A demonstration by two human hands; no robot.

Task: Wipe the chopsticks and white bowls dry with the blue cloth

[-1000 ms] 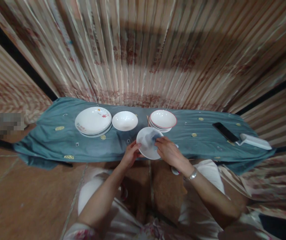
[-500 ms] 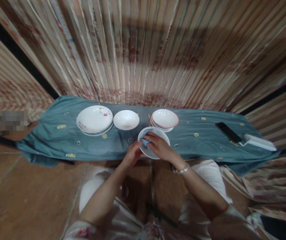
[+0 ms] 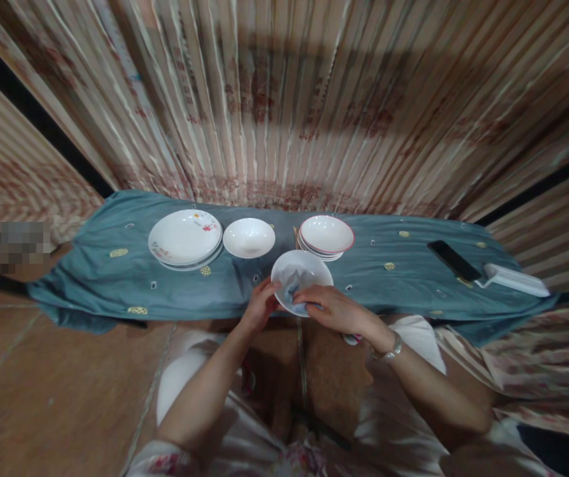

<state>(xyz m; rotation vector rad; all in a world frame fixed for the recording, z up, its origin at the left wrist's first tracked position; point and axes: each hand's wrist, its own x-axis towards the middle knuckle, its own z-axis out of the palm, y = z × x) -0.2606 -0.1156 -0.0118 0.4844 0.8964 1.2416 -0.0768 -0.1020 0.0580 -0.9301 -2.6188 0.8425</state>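
Note:
A white bowl is tilted toward me at the front edge of the cloth-covered table. My left hand grips its left rim, thumb on the inside edge. Bunched in my right hand is a pale blue cloth, pressed against the inside of the bowl near its front right rim. My right fingertips are partly hidden by the cloth and their own curl.
On the blue-green tablecloth stand a stack of floral plates, a single white bowl and a stack of red-rimmed bowls with chopsticks beside it. A phone and a white device lie right.
My right hand has moved with the cloth from the upper left inside of the bowl down to its front right side. My left hand keeps its hold on the rim.

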